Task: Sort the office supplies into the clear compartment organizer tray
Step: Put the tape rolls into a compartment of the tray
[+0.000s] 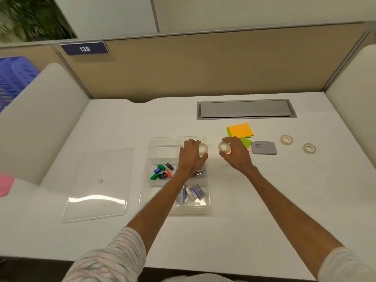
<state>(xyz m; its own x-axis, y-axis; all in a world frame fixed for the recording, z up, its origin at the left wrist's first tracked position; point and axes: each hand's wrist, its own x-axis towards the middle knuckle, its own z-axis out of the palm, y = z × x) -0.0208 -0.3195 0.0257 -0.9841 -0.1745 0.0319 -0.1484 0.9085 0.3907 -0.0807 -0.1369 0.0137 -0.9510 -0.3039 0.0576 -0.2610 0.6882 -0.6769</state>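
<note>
White tabletop in a beige-walled cubicle, clear tray (162, 152) near centre, its lid (97, 184) lying off to the left. The left hand (192, 154) is over the tray's far right compartment, fingers curled round a tape roll (202, 150) at or just inside the rim (can't tell if it touches bottom). The right hand (237, 153) pinches a second roll (224, 147) just beside the tray, btwn it and the sticky notes (241, 130). A third roll (286, 139), a fourth roll (309, 148) and a grey box (264, 147) wait further right. Coloured clips (161, 171) sit in a middle compartment. Likely risks: both hands crowding one compartment, w/ a roll catching the rim and rolling off, or the left forearm nudging the light tray askew.
</note>
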